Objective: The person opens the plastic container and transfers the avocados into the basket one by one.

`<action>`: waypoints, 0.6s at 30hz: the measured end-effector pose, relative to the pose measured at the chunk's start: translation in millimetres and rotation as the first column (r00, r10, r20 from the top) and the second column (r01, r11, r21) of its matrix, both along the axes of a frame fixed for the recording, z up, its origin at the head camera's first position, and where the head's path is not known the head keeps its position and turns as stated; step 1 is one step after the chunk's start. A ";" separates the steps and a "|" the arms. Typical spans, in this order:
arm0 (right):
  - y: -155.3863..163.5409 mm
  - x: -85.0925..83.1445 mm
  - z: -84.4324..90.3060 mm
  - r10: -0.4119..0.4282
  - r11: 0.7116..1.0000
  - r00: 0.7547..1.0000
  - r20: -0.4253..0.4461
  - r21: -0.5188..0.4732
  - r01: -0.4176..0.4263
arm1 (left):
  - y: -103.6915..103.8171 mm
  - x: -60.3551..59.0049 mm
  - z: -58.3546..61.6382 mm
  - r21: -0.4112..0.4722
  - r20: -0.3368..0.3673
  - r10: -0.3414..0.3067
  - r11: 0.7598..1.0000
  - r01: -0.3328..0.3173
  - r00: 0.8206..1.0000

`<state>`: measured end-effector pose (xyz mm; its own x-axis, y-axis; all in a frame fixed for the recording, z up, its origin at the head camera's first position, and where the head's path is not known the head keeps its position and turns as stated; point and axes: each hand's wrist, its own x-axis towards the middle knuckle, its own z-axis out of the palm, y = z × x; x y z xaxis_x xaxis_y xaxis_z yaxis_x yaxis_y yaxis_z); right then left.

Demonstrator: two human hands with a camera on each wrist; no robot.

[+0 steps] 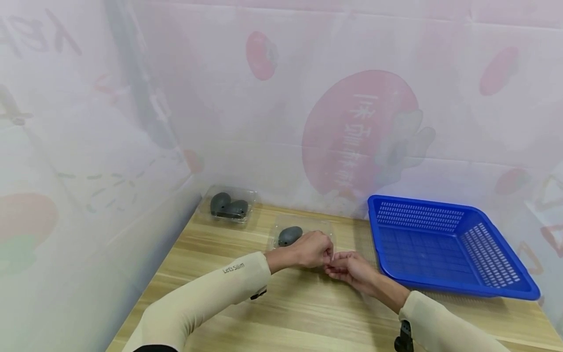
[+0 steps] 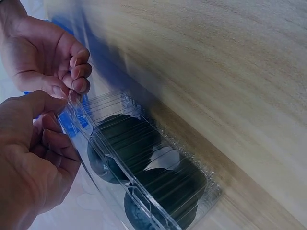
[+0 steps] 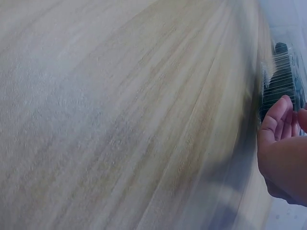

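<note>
A wooden table [image 1: 308, 313] is seen, walled at the back and the left by white printed sheeting [image 1: 110, 122]. One blue basket [image 1: 444, 244] stands on the right side of the table and holds nothing that can be seen.

Two clear clamshell boxes are counted. The far box [image 1: 228, 204], in the back left corner, is closed over two dark rounded objects and is touched by no hand. The near box [image 2: 144, 167] lies in the middle of the table, just left of the basket; two dark rounded objects [image 2: 129, 143] are shown inside it by the left wrist view.

Both hands are met at the near box's right end. Its rim is pinched by the left hand [image 1: 312, 249] between thumb and curled fingers. The right hand [image 1: 352, 270] is curled at the same edge with its fingertips [image 2: 76, 72] on the plastic; a pinch is likely, though the blurred right wrist view cannot settle it.

The lid appears to be being worked at its seam. The step would be done well if the two lips were gripped separately, base held down, and pulled apart slowly, so that the thin plastic is not cracked and the contents are not jolted out.
</note>
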<state>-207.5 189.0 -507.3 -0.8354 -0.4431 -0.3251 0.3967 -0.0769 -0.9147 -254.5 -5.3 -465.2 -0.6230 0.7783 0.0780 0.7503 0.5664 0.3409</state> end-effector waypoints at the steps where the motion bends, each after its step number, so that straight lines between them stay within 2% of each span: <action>1: 0.2 0.2 -0.3 0.000 1.000 1.000 0.000 -0.002 0.000 | -0.1 0.4 0.6 0.000 -0.003 -0.005 1.000 0.005 1.000; 10: 2.0 0.7 -3.2 0.011 0.999 1.000 -0.006 -0.030 -0.012 | -1.5 0.4 2.1 -0.012 -0.008 -0.013 1.000 0.013 1.000; 18: 5.8 1.5 -3.5 0.028 0.999 1.000 0.000 -0.042 -0.028 | -2.2 0.0 5.5 0.048 0.019 -0.008 0.999 0.007 1.000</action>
